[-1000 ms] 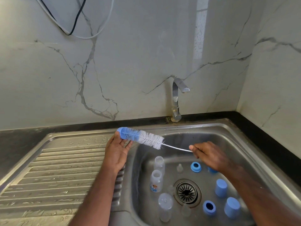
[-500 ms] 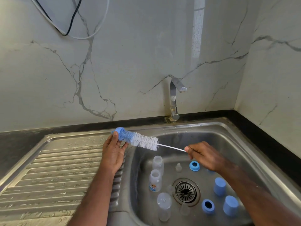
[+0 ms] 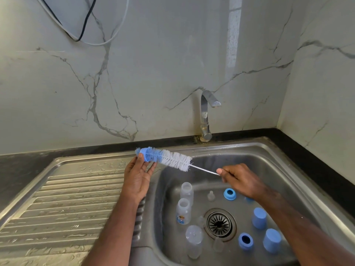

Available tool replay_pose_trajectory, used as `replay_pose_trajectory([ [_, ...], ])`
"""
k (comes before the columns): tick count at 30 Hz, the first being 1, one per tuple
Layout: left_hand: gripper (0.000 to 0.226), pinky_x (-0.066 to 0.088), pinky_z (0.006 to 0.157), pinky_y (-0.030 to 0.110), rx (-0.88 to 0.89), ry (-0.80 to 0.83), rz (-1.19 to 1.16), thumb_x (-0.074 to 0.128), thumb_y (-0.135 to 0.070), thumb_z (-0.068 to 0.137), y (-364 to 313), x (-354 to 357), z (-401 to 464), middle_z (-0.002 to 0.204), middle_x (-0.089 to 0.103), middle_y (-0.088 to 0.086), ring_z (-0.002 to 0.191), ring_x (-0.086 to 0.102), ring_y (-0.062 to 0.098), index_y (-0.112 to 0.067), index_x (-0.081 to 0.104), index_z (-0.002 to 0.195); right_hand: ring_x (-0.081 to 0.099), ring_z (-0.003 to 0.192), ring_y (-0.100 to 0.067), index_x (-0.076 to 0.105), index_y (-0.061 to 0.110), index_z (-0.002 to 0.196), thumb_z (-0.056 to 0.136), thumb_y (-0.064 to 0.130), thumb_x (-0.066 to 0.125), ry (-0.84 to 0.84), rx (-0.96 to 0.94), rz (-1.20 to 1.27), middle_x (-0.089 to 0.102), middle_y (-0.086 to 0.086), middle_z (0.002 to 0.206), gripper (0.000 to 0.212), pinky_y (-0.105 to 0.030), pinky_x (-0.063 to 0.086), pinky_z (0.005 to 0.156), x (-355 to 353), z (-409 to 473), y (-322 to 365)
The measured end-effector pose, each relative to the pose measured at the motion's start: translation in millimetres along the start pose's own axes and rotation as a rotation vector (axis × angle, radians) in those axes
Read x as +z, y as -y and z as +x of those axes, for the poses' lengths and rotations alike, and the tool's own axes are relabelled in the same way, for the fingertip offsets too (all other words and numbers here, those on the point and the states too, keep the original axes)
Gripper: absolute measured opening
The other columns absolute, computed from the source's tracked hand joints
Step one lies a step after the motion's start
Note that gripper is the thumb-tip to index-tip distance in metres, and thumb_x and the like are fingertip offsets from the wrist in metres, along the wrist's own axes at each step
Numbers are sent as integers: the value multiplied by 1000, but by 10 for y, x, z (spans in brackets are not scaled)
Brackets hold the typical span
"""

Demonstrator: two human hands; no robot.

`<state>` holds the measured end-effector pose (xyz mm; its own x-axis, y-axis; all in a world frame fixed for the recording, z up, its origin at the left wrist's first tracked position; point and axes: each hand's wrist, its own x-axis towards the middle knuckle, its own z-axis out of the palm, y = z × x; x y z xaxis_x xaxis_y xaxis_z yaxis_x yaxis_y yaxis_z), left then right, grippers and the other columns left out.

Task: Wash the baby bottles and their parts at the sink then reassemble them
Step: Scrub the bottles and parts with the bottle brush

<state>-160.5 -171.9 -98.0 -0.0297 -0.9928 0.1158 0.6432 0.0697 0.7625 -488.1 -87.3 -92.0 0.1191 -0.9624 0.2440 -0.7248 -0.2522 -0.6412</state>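
Observation:
A bottle brush (image 3: 172, 160) with blue and white bristles hangs level over the left rim of the sink (image 3: 278, 150). My left hand (image 3: 137, 179) pinches its blue tip between thumb and fingers. My right hand (image 3: 240, 179) pinches the thin wire handle. Down in the basin stand three clear bottles (image 3: 183, 211), two of them upright and one (image 3: 194, 240) upside down. Near them are a clear nipple (image 3: 211, 195), two blue rings (image 3: 230, 193) and two blue caps (image 3: 259, 217). My right forearm hides another blue part.
The faucet (image 3: 206, 112) stands behind the basin with no water running. The drain (image 3: 219, 224) sits mid-basin. A wet ribbed drainboard (image 3: 67, 198) stretches to the left. Marble walls close the back and right, and cables (image 3: 84, 31) hang at the top left.
Both hands keep the same hold on the brush. The brush and hands have drifted slightly left in the view as my head shifted.

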Motion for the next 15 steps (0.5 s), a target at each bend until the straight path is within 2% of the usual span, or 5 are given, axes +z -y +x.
replay_pose_trajectory([
  [3, 66, 50, 103, 45, 7, -46, -33, 98, -37, 52, -30, -15, -9, 119, 71, 12, 123, 63, 30, -9, 70, 106, 56, 58, -5, 57, 28, 84, 87, 37, 78, -70, 4, -47, 58, 8, 65, 22, -24, 51, 57, 14, -8, -38],
  [6, 31, 51, 103, 43, 17, -75, -15, 79, -26, 74, -29, -6, -27, 109, 74, 8, 124, 62, 30, -11, 70, 99, 58, 65, -9, 67, 30, 87, 91, 42, 69, -297, -21, -302, 63, 10, 72, 12, -34, 55, 62, -7, 36, -61],
  [8, 32, 51, 103, 42, 14, -66, -14, 77, -27, 76, -14, 19, -26, 108, 74, 9, 120, 65, 28, -9, 69, 102, 58, 66, -11, 70, 28, 90, 94, 50, 56, -434, -126, -442, 64, 11, 74, 26, -35, 53, 60, -55, 63, -107],
  [12, 37, 55, 98, 40, 14, -84, -37, 76, -26, 77, -44, -18, -5, 106, 75, 9, 110, 69, 24, -8, 67, 108, 55, 59, -4, 66, 32, 83, 98, 56, 41, -22, -98, -360, 59, 12, 64, 38, -25, 48, 61, -19, 22, -69],
  [15, 70, 55, 99, 42, 16, -73, -45, 98, -37, 53, -52, -47, 4, 106, 73, 7, 106, 69, 22, -8, 67, 109, 52, 54, -2, 66, 24, 71, 103, 42, 50, 131, -18, -78, 56, 19, 54, 40, -20, 38, 59, 10, 27, -10],
])
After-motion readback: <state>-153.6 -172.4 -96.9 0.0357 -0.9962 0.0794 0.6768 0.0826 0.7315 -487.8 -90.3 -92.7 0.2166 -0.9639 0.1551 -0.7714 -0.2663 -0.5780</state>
